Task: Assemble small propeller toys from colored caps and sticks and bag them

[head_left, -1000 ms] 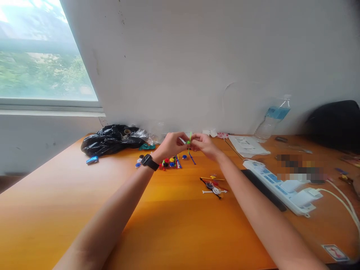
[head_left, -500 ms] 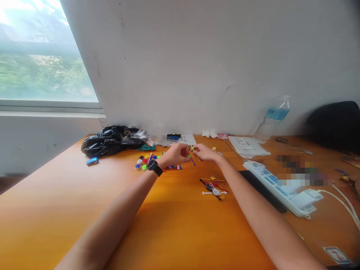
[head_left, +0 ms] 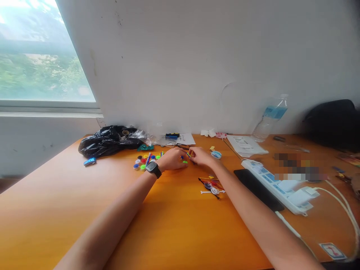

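Note:
My right hand [head_left: 200, 155] is closed in a pinch on a thin yellow-and-blue plastic stick [head_left: 188, 154]. Close beside it my left hand [head_left: 171, 159] curls inward, a black watch [head_left: 153, 168] on its wrist. Its fingertips meet the same stick, though the back of the hand hides most of the grip. Just by the left fingers a small green piece [head_left: 185, 162] shows. Left of that hand lie several round coloured plastic pieces [head_left: 143, 161]. Nearer to me, a group of thin sticks with round discs [head_left: 215, 191] rests on the table.
A black plastic bag [head_left: 112, 141] and a blue packet [head_left: 90, 161] lie at the back left. Along the right are a white power strip [head_left: 277, 184], a black phone-like slab [head_left: 257, 189], cables and a clear bottle [head_left: 270, 118]. A round tub [head_left: 216, 154] sits behind my right wrist.
The bright green stick between my hands has gone from sight, and a yellow-and-blue one now shows there. My left hand has turned palm-down and lower. The camera view has shifted slightly.

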`<state>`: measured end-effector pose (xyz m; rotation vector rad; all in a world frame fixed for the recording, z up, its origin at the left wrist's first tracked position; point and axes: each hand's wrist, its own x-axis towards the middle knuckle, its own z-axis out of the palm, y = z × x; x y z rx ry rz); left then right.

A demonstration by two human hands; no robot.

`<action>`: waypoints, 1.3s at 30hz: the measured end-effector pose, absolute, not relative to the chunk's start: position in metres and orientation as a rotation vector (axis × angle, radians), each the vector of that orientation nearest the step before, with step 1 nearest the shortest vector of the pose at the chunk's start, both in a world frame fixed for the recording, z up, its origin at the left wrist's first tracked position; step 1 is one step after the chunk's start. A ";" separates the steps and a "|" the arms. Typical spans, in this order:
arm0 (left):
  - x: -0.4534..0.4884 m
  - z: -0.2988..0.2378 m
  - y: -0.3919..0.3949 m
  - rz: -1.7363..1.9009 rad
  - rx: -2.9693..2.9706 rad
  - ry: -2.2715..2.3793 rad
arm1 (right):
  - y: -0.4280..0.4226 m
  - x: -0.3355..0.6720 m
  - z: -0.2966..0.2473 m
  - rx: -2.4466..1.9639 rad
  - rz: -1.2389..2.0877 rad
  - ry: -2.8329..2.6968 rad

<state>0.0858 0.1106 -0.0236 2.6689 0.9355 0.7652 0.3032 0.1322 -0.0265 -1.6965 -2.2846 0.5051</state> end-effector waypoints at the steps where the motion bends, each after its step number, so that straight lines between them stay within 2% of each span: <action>1: 0.085 -0.023 0.110 0.728 2.652 0.972 | 0.132 0.302 -0.028 -1.692 0.495 -2.292; 5: 0.082 -0.024 0.111 0.668 2.606 1.063 | 0.130 0.302 -0.023 -1.708 0.494 -2.341; 9: 0.078 -0.025 0.114 0.647 2.600 1.057 | 0.123 0.311 0.005 -1.764 0.525 -2.416; 16: 0.076 -0.021 0.114 0.624 2.610 1.067 | 0.102 0.341 0.062 -1.901 0.963 -2.811; 20: 0.075 -0.023 0.116 0.630 2.620 1.083 | 0.102 0.341 0.058 -2.040 0.968 -2.854; 26: 0.072 -0.017 0.117 0.654 2.615 1.100 | 0.110 0.347 0.051 -2.028 1.024 -2.774; 31: 0.068 -0.012 0.120 0.666 2.642 1.045 | 0.115 0.361 0.056 -1.730 0.892 -2.621; 39: 0.068 -0.024 0.124 0.678 2.676 0.930 | 0.108 0.344 0.053 -1.183 1.254 -2.200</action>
